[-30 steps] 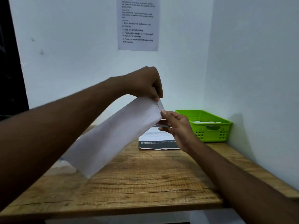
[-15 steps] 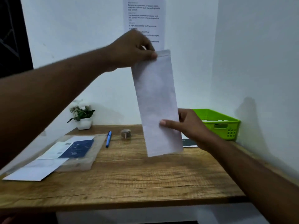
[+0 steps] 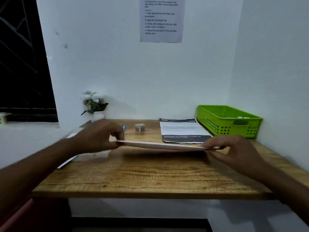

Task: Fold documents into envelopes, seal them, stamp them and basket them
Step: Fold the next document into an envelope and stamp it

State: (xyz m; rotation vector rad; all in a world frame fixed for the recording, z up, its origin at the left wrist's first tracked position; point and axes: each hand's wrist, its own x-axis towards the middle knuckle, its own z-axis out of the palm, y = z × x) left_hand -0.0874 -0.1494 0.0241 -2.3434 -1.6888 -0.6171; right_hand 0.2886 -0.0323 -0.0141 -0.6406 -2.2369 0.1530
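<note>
Holding a pale envelope (image 3: 163, 146) by its two short ends, a person keeps it flat and nearly edge-on to the camera, over the middle of the wooden counter (image 3: 150, 178). A soft shadow lies on the wood beneath the envelope. The left grip (image 3: 102, 138) pinches the envelope's left end between thumb and curled fingers; this hand is blurred. The right grip (image 3: 234, 151) pinches the right end the same way, with the other fingers loosely bent.

Just behind the envelope, toward the counter's back right, a printed document (image 3: 182, 129) with dark bands at top and bottom lies flat. A bright green basket (image 3: 225, 121) with perforated walls sits in the back right corner, just beside the document, and something white shows inside it.

Near the back edge, left of the document, stands a small brown roll (image 3: 139, 128). The tip of a blue pen (image 3: 123, 127) peeks out behind the left grip. A small potted plant (image 3: 94, 102) stands at the back left corner. Blurred white papers (image 3: 83, 158) lie along the left edge.

An instruction sheet (image 3: 160, 19) hangs on the white wall above, and a dark window (image 3: 21, 64) fills the far left.
</note>
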